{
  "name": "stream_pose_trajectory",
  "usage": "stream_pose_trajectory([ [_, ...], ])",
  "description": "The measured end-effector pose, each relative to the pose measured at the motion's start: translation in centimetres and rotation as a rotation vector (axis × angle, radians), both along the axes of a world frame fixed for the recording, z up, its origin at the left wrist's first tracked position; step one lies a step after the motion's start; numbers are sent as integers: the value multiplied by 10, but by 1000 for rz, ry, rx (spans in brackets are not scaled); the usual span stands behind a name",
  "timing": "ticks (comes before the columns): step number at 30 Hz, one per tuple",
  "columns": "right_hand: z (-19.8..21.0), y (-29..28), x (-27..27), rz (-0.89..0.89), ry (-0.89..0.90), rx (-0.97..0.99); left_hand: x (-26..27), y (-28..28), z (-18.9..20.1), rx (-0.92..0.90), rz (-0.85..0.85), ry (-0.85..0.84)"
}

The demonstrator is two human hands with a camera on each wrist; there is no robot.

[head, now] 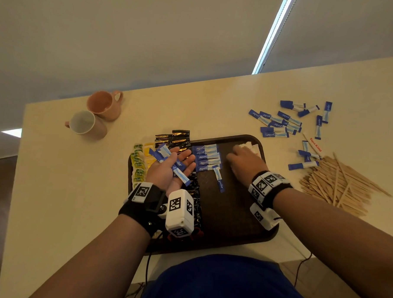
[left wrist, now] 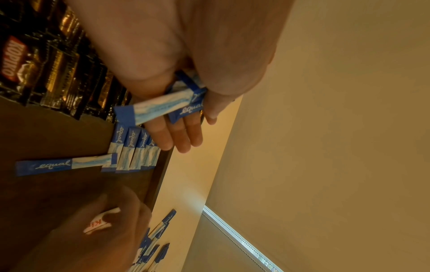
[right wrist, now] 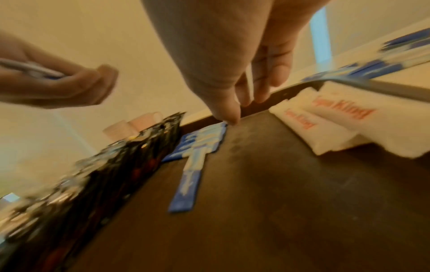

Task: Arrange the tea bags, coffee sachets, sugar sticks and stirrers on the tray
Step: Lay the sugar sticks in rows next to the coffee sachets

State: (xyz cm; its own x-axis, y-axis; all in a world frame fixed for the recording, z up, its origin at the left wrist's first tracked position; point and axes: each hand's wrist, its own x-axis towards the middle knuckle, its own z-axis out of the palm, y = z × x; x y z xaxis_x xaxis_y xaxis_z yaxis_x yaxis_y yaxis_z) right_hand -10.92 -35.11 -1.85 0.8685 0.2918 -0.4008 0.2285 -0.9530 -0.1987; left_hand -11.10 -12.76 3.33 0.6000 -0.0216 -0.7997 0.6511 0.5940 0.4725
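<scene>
My left hand [head: 179, 164] is palm up over the left half of the brown tray [head: 232, 229], with its thumb holding several blue sugar sticks [left wrist: 163, 108] in the palm. My right hand [head: 242, 162] reaches palm down to the tray's far end, fingertips [right wrist: 232, 117] at the end of a row of sugar sticks [head: 205, 157], and holds nothing. One stick [head: 220, 181] lies askew below the row. Black coffee sachets [head: 180, 139] and green and yellow tea bags [head: 138, 166] line the tray's left side. White sachets [right wrist: 337, 119] lie in the far right corner.
Loose sugar sticks [head: 280, 125] are scattered on the table right of the tray. A heap of wooden stirrers [head: 338, 184] lies nearer on the right. Two pink mugs [head: 105, 104] stand at the far left. The table's far edge runs just behind them.
</scene>
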Motion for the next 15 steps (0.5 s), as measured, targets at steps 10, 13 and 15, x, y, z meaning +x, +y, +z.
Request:
stream_pose_trajectory([
  [10, -6, 17, -12, 429, 235, -9, -2, 2, 1, 4, 6, -14],
  [13, -5, 17, -11, 460, 249, -12, -3, 1, 1, 4, 7, -8],
  [15, -7, 16, -10, 473, 241, -16, -3, 0, 1, 4, 6, -7],
])
